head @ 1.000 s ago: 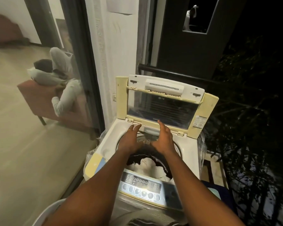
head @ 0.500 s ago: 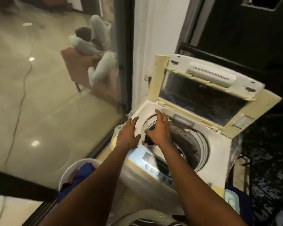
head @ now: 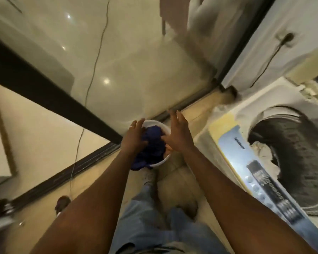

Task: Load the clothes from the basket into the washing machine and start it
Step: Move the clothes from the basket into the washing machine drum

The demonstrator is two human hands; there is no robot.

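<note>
A round white plastic basket [head: 155, 123] sits on the floor, heaped with crumpled dark blue cloth [head: 152, 145] that spills over its near rim. The left hand [head: 134, 137] hovers over the basket's left side with fingers spread. The right hand [head: 178, 134] is flat with fingers straight over the basket's right rim. Motion blur hides whether either hand touches the fabric. Right of the basket stands the top-loading washing machine [head: 275, 99], its dark perforated drum [head: 297, 162] open, with pale laundry [head: 262, 151] partly visible inside and its far side cut off.
</note>
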